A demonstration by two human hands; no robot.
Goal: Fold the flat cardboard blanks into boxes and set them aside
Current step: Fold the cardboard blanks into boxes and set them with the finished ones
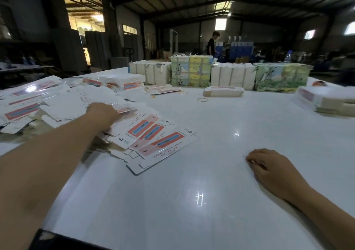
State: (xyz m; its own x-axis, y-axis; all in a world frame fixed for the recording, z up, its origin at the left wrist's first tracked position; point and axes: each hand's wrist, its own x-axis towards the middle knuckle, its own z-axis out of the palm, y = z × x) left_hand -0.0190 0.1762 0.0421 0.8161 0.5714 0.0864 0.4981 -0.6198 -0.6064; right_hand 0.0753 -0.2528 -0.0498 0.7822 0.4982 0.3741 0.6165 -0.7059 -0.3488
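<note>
Left hand (102, 113) reaches out over the messy pile of flat white cardboard blanks with red and blue stripes (57, 103) on the left of the big shiny white bench (192, 173). Its grip is on one thin blank at the top of the pile (125, 110); the fingers are curled onto that blank's edge, but they are partly hidden, so how tight the hold is cannot be told.

Right hand (269, 169) rests on the bench, well apart from the pile. Its fingers are loosely curled, with the tips touching the bench, and it holds nothing.

Three more flat blanks (161, 144) lie fanned out just beside the left arm, near the front of the pile.

Far across the bench stand wrapped bundles, some pale cream (153, 73) and some green with pictures (280, 76). One folded pale box (223, 91) lies in front of them. A few yellow rubber bands (202, 100) lie near it. More stacked white boxes (326, 100) sit at the right edge. A person in dark clothes (212, 44) stands far behind.
</note>
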